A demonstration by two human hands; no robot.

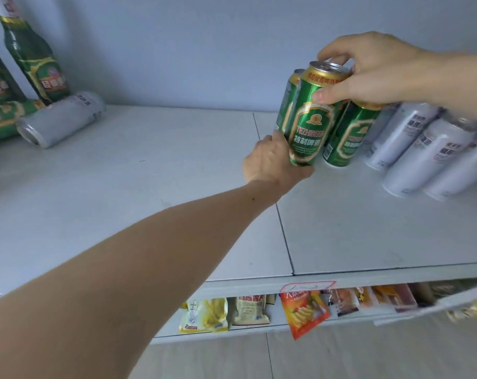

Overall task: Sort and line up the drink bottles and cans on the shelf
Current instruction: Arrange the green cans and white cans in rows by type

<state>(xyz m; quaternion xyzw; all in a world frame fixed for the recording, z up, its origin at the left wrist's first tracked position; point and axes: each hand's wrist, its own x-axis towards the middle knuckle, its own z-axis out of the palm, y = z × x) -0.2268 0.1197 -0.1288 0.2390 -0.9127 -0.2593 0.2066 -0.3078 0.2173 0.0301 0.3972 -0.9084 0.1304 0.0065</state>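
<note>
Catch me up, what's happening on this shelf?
A person is lining up beer cans on the white shelf. The right hand grips the front green can at its top, and the left hand holds it at the base. More green cans stand just behind, with white cans to the right. At far left, one white can lies on its side beside green bottles.

I see the right hand (374, 69) gripping the top of a green can (308, 124); the left hand (273, 162) holds its base above the shelf (150, 187). White cans (423, 157) stand just beside.
</note>
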